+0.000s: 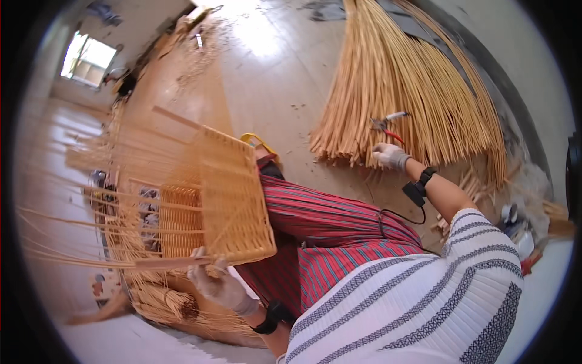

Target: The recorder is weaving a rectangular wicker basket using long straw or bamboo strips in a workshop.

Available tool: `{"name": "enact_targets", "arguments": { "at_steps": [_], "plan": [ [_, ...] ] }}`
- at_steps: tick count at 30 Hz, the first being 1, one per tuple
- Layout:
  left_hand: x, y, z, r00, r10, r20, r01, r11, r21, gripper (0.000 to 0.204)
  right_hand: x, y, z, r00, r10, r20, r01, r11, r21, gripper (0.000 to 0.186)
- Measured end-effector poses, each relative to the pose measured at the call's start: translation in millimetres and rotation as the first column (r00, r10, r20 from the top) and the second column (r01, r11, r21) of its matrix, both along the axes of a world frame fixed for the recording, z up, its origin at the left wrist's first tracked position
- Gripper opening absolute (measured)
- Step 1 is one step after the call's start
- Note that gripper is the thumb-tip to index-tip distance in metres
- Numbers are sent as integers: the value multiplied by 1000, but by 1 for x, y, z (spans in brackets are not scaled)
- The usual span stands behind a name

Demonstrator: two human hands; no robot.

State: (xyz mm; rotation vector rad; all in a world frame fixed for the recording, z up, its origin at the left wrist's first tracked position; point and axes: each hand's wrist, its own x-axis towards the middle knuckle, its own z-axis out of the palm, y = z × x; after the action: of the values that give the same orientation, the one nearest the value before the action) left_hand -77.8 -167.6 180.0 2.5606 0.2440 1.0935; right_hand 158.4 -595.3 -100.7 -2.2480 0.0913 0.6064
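Observation:
An unfinished wicker basket (236, 194) rests tilted against my lap on the left, its long loose stakes reaching out to the left. My left hand (221, 285), in a white glove, is closed on the basket's near lower corner, beside a flat wooden strip (167, 262). On the right my gloved right hand (391, 156) is at the cut ends of a big fan of wicker rods (412, 91). Its fingers look curled; what they hold, if anything, is too small to make out. Cutting pliers (383, 124) with a red and a white handle lie on the rods just beyond it.
Behind the basket's stakes stands another woven piece (180, 221). A coiled bundle of thin wicker (163, 301) lies at lower left. Short offcuts (470, 188) are scattered at right, and shavings (197, 67) litter the far floor. A yellow-handled object (257, 144) sits beyond my knee.

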Motion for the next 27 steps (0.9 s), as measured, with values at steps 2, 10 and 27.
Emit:
{"name": "enact_targets", "arguments": {
  "at_steps": [2,10,27],
  "plan": [
    [27,-2,6,998,-38,57,40,999,-30,29,-44,-69,-71,984,-179,-2,177,975,-132,27],
    [39,8,21,999,-19,45,36,906,-421,49,-201,-99,-244,715,440,-543,-633,737,-237,19],
    [39,11,27,990,73,-124,-89,988,-128,47,103,-42,-67,998,-19,61,60,615,-786,101]
  ]
}}
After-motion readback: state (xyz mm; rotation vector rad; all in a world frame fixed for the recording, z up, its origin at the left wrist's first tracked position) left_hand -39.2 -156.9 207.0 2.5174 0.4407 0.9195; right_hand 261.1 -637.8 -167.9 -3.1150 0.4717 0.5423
